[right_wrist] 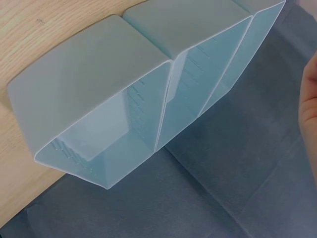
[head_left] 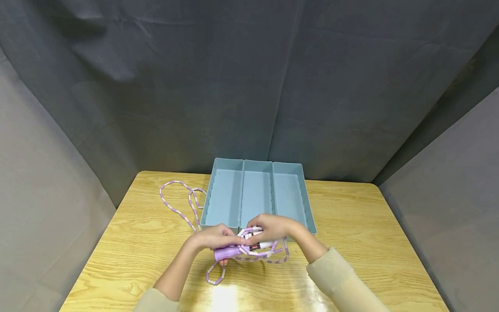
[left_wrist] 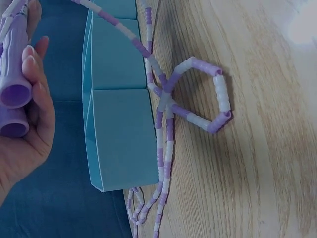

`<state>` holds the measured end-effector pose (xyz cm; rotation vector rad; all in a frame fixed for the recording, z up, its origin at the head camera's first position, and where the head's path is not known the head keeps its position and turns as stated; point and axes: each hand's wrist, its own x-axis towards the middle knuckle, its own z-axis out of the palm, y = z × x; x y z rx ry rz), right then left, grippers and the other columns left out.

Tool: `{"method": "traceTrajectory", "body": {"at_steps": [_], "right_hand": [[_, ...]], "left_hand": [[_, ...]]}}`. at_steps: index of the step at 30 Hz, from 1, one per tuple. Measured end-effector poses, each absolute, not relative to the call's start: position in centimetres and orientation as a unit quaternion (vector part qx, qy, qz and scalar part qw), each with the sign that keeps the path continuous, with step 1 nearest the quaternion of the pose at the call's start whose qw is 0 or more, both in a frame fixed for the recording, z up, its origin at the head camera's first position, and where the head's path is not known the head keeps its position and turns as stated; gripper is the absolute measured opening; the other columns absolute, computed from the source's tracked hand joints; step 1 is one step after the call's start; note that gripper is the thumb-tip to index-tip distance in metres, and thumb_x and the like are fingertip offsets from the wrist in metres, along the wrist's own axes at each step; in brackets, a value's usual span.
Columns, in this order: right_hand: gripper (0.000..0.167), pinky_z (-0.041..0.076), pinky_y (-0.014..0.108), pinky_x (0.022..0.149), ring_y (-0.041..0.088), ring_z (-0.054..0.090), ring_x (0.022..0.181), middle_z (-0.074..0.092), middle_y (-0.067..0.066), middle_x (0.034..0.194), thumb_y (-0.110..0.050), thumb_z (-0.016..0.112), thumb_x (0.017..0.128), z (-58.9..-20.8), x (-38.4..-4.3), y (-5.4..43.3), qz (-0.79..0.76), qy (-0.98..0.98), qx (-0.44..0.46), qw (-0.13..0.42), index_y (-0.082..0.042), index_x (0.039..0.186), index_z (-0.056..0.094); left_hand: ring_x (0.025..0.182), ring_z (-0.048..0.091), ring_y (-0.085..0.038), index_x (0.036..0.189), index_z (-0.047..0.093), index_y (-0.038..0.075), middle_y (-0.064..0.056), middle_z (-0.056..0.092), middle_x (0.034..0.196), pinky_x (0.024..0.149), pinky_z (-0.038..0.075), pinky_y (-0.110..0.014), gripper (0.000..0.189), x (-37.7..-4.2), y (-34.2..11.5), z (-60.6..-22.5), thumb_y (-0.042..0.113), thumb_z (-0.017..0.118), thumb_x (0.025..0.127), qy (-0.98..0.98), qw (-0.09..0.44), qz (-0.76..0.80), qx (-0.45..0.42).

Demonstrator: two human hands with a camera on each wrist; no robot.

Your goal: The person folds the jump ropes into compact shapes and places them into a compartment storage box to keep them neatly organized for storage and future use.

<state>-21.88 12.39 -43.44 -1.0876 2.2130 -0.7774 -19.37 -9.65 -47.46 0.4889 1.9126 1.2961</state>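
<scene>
A jump rope has purple handles and a cord of purple and white beads. My left hand grips two handles side by side; their hollow flared ends show in the left wrist view. My right hand pinches gathered loops of the beaded cord by the handles' far ends, its fingertips close to the left thumb. A dark label with a white part shows between the hands. One small cord loop droops below the left hand. Only the edge of the right hand appears in the right wrist view.
Three light blue bins stand side by side behind the hands, their insides bare. More cord trails over the wooden table to the bins' left. A dark grey cloth hangs behind the table, with paler panels at both sides.
</scene>
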Motion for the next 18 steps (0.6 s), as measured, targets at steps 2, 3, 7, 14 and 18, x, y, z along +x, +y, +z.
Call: {"method": "traceTrajectory", "body": {"at_steps": [2,3,7,14,18], "right_hand": [[0.014,0.042,0.018,0.052,0.0,0.047,0.056,0.056,-0.011,0.068,-0.031,0.064,0.085,-43.49,-21.85,12.39,-0.293,0.821,-0.403,0.279,-0.017,0.086,0.063],[0.013,0.042,0.018,0.052,0.0,0.047,0.056,0.056,-0.011,0.067,-0.029,0.065,0.085,-43.52,-21.84,12.38,-0.295,0.82,-0.403,0.28,-0.017,0.086,0.063],[0.01,0.044,0.019,0.053,0.0,0.049,0.057,0.058,-0.011,0.068,-0.026,0.065,0.084,-43.59,-21.85,12.44,-0.31,0.812,-0.403,0.287,-0.016,0.085,0.064],[0.013,0.045,0.019,0.056,0.002,0.05,0.059,0.059,-0.008,0.07,-0.027,0.063,0.086,-43.47,-21.99,12.75,-0.34,0.792,-0.407,0.303,-0.014,0.082,0.065],[0.015,0.047,0.021,0.06,0.005,0.053,0.063,0.062,-0.004,0.073,-0.024,0.059,0.089,-43.36,-22.2,13.17,-0.368,0.775,-0.401,0.321,-0.012,0.087,0.067]], "left_hand": [[0.052,0.063,-0.03,0.075,0.066,0.002,-0.028,0.062,0.066,0.041,0.046,-0.021,0.041,-19.42,-9.7,-47.52,0.04,0.058,0.087,0.736,0.391,0.515,0.202],[0.052,0.064,-0.028,0.075,0.065,0.001,-0.027,0.063,0.066,0.041,0.046,-0.02,0.041,-19.44,-9.72,-47.55,0.039,0.057,0.087,0.73,0.396,0.518,0.208],[0.049,0.063,-0.022,0.075,0.064,-0.002,-0.018,0.064,0.06,0.04,0.045,-0.019,0.04,-19.52,-9.75,-47.69,0.035,0.055,0.089,0.712,0.41,0.524,0.226],[0.042,0.057,-0.014,0.075,0.064,-0.005,-0.005,0.06,0.054,0.04,0.045,-0.021,0.038,-19.5,-9.93,-47.86,0.028,0.054,0.091,0.727,0.374,0.518,0.251],[0.041,0.054,-0.008,0.073,0.064,-0.005,0.0,0.058,0.053,0.039,0.042,-0.018,0.037,-19.49,-10.12,-47.99,0.027,0.054,0.091,0.751,0.336,0.501,0.268]]}}
